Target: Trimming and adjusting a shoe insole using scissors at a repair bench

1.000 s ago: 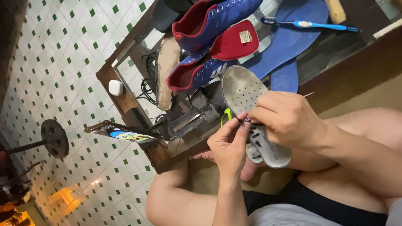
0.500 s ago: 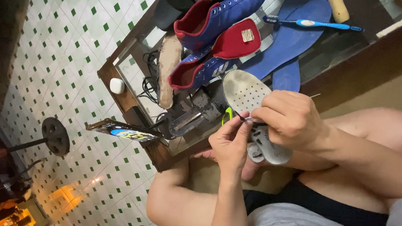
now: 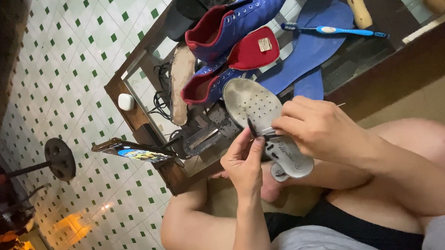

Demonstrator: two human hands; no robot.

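Hands barely moved since a second ago: left hand (image 3: 245,162) and right hand (image 3: 318,129) stay clamped on grey insole (image 3: 263,122), mid-frame

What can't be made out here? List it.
Head view only:
- The small tool between the left hand and right hand: too thin and dark to identify.
- Middle of the grey insole: covered by both hands.
- Blue shoes: cut off by the top edge.
- Room at far left: dark and blurred.
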